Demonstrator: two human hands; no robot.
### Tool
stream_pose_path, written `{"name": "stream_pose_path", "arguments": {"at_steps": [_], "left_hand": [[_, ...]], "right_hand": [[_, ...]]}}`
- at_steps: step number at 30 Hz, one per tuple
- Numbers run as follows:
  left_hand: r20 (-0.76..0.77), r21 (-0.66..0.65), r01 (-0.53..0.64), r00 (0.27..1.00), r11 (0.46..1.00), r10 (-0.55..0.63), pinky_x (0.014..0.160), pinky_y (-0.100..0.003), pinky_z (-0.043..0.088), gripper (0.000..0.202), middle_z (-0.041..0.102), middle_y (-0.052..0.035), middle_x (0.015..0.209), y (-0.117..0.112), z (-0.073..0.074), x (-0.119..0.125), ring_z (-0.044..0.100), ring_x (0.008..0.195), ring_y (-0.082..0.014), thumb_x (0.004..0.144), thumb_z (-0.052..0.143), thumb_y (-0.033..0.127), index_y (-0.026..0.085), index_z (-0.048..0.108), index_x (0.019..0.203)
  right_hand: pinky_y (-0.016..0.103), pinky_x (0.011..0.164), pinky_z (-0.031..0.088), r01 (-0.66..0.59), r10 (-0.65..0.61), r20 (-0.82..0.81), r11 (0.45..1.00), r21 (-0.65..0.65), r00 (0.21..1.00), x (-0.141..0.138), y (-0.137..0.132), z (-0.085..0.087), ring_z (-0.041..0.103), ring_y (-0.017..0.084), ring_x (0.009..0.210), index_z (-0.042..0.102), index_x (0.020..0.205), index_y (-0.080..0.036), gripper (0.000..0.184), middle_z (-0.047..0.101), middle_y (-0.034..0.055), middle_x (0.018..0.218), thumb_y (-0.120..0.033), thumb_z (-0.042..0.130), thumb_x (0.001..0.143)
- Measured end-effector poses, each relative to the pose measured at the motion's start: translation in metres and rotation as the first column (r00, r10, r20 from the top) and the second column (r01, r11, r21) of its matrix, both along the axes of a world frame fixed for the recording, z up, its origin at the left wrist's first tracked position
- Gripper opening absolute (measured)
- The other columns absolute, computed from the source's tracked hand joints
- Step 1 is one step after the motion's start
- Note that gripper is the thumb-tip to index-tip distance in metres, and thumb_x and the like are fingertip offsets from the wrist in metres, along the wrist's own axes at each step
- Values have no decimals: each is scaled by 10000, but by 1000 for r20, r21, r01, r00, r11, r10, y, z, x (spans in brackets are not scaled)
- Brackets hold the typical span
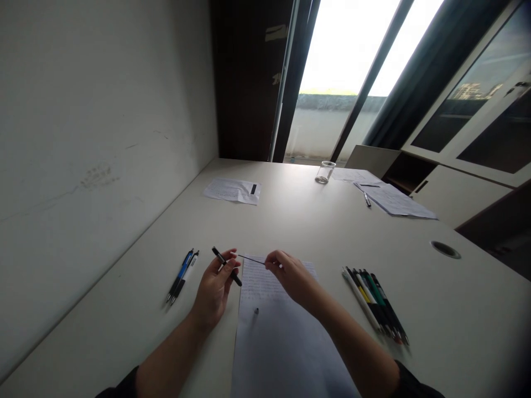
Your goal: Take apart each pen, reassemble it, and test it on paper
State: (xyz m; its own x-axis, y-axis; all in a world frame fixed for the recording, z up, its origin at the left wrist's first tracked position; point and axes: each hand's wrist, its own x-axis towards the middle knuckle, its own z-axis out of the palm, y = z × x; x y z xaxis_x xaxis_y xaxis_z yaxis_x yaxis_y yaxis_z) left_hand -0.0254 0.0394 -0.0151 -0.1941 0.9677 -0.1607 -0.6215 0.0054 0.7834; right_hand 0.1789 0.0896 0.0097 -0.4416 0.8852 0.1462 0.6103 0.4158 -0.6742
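My left hand (pixel 215 287) is closed on a black pen barrel (pixel 226 266), held slanted above the table. My right hand (pixel 290 276) pinches a thin dark refill (pixel 251 258) whose tip points toward the barrel; the two parts are close but apart. Both hands hover over the top edge of a written sheet of paper (pixel 274 331). A small dark pen part (pixel 256 311) lies on that sheet.
Two pens, one blue (pixel 181 275), lie left of my left hand. A row of several pens (pixel 375 304) lies to the right. Farther back are a folded paper (pixel 233 190), a glass jar (pixel 324 172), papers with a pen (pixel 392 200) and a cable hole (pixel 445 250).
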Motion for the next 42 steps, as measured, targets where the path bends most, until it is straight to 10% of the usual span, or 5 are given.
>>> {"name": "stream_pose_path", "arguments": {"at_steps": [18,32,42], "left_hand": [[7,-9,-57,998,998,57,791,-237,531,258,697,-25,840,1,0,0,655,775,-112,676,856,231,138,729,882],[-8,2,-87,996,996,87,771,-204,525,253,692,-19,834,3,-2,-2,642,779,-98,695,844,229,140,727,901],[13,-11,-88,996,996,88,767,-217,530,261,689,-24,835,2,-3,-2,642,765,-104,686,852,224,138,724,896]], "right_hand": [[272,734,508,-5,1,-110,999,-42,994,18,-28,6,648,171,829,682,971,-219,114,697,42,954,-216,600,893],[272,653,456,-41,45,244,999,-22,969,8,-65,6,634,188,746,688,873,-215,117,698,47,885,-142,597,857],[262,686,494,25,-24,10,993,-113,1000,8,-60,-2,649,163,727,724,856,-226,172,718,23,839,-143,576,827]]}}
